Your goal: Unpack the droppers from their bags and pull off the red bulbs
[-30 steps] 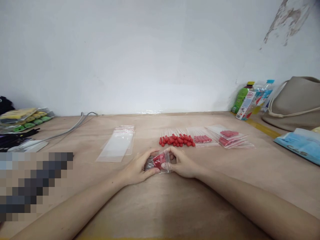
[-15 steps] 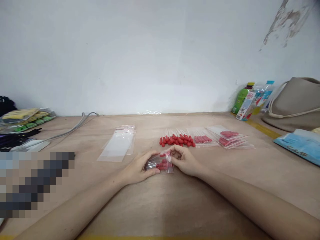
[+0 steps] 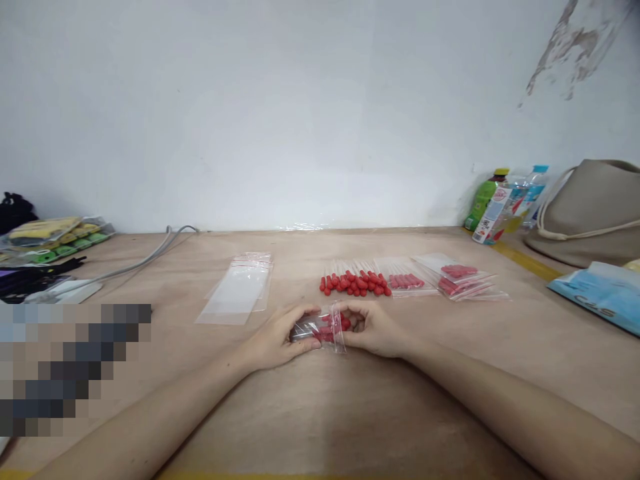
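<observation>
A clear zip bag (image 3: pixel 306 329) lies across the space between my hands, low over the table. Inside it, and just past its mouth, are several sticks with red heads (image 3: pixel 327 331); their stems are hard to see through the film. My left hand (image 3: pixel 280 339) grips the bag's closed end between thumb and fingers. At the mouth on the right, my right hand (image 3: pixel 373 327) is closed around the bag's edge, its fingertips close to the red heads. Behind the hands lies a loose pile of red-headed sticks (image 3: pixel 356 283).
Flat unfilled zip bags (image 3: pixel 235 291) lie at the left. Right of the pile are a bag with red-headed sticks (image 3: pixel 406 281) and a stack of filled bags (image 3: pixel 465 283). Bottles (image 3: pixel 487 197), a grey hat (image 3: pixel 590 207) and a blue packet (image 3: pixel 600 293) stand or lie further right.
My right hand has shifted slightly down and right at the bag's mouth, its fingers lower now. More of the red heads show at the opening. My left hand keeps its place.
</observation>
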Demonstrator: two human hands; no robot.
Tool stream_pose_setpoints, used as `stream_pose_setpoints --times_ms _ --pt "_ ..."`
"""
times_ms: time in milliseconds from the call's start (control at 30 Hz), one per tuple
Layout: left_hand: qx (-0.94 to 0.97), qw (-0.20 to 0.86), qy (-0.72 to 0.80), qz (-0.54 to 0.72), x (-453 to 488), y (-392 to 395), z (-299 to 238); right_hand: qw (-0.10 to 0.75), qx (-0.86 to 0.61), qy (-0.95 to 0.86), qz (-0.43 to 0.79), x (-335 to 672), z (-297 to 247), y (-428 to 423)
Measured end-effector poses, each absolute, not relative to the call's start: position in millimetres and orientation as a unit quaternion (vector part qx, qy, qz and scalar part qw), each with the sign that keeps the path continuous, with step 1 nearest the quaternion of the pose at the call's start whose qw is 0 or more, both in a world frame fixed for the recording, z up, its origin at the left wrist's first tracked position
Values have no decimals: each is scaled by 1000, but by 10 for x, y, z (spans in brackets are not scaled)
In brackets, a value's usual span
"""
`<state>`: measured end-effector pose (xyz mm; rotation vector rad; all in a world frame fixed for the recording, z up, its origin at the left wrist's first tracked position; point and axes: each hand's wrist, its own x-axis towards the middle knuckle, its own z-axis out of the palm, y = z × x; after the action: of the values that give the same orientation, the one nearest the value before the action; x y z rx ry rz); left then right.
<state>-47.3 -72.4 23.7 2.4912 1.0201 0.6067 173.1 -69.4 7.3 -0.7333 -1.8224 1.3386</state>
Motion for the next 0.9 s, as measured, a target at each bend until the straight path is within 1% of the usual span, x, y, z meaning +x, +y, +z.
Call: stream_pose_setpoints --times_ms 67,200,300,400,467,533,633,667,700,767,833,900 --pt "886 188 365 215 -473 -726 240 387 -299 -695 527 1732 75 -682" --pt "883 187 377 209 -486 -723 226 374 -347 -650 564 1868 178 -590" --pt "876 191 393 207 -501 -726 212 379 -363 -647 552 2116 340 -457" --pt "869 205 398 211 -509 -741 219 425 -411 -625 510 2402 525 -328" --pt "863 228 393 220 -506 -743 238 474 -440 -597 476 2523 633 -286" --pt "848 244 397 252 -493 -719 263 536 -438 -591 414 2532 705 -299" --pt "800 240 444 325 -431 -613 320 619 -390 -619 286 2324 706 -404" --pt "779 258 461 338 -394 -566 346 626 -366 -642 249 2216 673 -451" --pt "753 297 477 342 -346 -518 377 620 -347 -673 204 2102 627 -498" --pt "679 439 486 331 -225 -439 446 565 -334 -746 110 1887 507 -584" --pt "571 582 477 327 -90 -393 511 549 -292 -782 38 1729 387 -652" --pt "494 647 480 328 22 -363 554 519 -255 -816 10 1651 299 -700"
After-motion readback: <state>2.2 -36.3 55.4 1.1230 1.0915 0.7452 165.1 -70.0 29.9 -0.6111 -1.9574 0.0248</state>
